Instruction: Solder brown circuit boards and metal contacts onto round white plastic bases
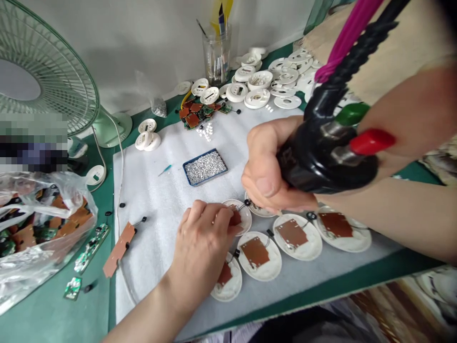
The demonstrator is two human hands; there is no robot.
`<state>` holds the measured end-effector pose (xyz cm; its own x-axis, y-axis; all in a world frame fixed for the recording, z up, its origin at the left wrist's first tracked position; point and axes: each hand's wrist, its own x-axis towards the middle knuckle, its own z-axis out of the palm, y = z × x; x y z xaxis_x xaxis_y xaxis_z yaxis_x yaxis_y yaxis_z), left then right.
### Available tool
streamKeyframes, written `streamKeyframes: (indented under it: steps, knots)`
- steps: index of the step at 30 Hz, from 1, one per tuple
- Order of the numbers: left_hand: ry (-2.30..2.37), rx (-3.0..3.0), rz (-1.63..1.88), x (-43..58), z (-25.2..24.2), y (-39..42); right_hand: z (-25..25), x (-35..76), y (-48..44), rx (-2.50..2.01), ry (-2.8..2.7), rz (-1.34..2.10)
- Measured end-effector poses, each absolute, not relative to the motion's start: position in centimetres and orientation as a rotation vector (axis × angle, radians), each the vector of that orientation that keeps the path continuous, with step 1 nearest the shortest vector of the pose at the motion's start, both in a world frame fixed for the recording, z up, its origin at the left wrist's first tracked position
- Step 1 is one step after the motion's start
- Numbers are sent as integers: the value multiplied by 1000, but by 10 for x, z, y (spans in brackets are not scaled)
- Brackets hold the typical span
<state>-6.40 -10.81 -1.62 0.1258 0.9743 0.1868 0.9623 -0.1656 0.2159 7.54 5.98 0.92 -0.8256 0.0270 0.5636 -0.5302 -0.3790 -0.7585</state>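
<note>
Head view: the left hand [203,238] is curled, fingers holding down a small round white plastic disc with a brown board [245,216] on the white foam surface [160,200]. The right hand [267,166] grips a fat black power screwdriver [321,152]. The disc looks light and slippy, best held by its rim

Screwdriver [323,152] tip hidden behind right hand [269,166], fan [46,71] cropped left, patch [34,143] blurred, perhaps packaging
</note>
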Motion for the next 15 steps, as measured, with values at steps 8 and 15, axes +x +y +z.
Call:
streamKeyframes:
  steps: [8,15]
  knots:
    - [2012,2240,533,-65,-15,-102,13,73,54,721,-1440,2261]
    - [1995,2302,518,-63,-17,-102,13,72,54,803,-1422,2286]
